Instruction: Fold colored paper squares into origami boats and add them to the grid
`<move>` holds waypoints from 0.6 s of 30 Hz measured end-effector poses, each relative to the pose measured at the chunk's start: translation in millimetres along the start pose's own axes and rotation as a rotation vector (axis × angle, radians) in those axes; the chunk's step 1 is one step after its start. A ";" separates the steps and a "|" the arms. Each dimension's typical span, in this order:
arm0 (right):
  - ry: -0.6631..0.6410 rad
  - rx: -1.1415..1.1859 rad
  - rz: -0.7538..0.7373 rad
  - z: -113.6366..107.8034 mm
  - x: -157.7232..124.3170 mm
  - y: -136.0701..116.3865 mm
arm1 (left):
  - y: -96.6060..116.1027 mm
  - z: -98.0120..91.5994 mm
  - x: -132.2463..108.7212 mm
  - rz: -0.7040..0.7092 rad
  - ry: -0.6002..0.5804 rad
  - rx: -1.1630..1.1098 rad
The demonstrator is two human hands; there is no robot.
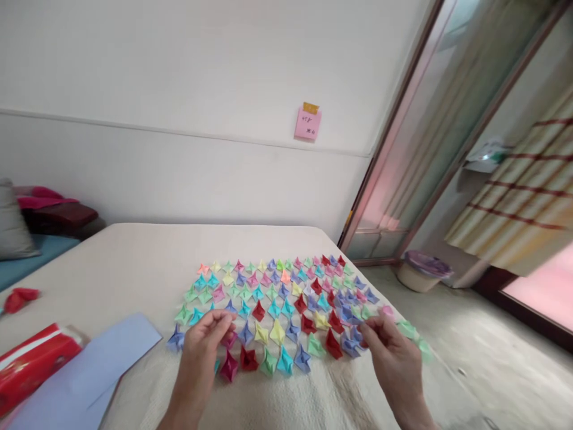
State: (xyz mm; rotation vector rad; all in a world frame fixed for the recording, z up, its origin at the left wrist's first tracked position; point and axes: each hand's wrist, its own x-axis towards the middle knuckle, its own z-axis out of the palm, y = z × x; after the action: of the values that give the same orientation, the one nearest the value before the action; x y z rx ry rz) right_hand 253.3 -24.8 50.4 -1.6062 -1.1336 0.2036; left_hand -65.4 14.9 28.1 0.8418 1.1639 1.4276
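Many small folded paper pieces point(280, 298) in red, blue, green, yellow, pink and teal lie in rows on a cream cloth-covered table point(134, 263). My left hand point(203, 346) rests at the near left of the rows, fingers curled in a pinch around a magenta piece point(230, 340). My right hand point(389, 352) sits at the near right corner, fingertips pinched on a small piece point(364, 341) among blue and red ones; which piece it grips is not clear.
A light blue paper sheet point(94, 370) and a red packet point(31, 361) lie at the near left. A red object point(20, 297) sits further left. A pink note point(308, 123) hangs on the wall. A round bin point(421, 270) stands on the floor by the glass door.
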 end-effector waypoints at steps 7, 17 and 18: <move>0.243 -0.289 0.294 -90.3 1.3 75.6 | -7.6 -2.6 5.8 -0.064 0.000 0.011; 0.030 -0.345 0.412 -57.6 28.2 149.8 | -24.3 11.0 5.0 -0.102 -0.029 0.101; 0.018 -0.351 0.431 -51.5 29.7 154.4 | -25.4 11.5 5.7 -0.107 -0.039 0.116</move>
State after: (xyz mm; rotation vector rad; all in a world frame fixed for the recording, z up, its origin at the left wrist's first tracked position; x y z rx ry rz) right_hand 387.8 -27.0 -45.8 -2.1542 -0.8258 0.2806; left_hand -48.4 21.9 6.4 0.8715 1.2528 1.2608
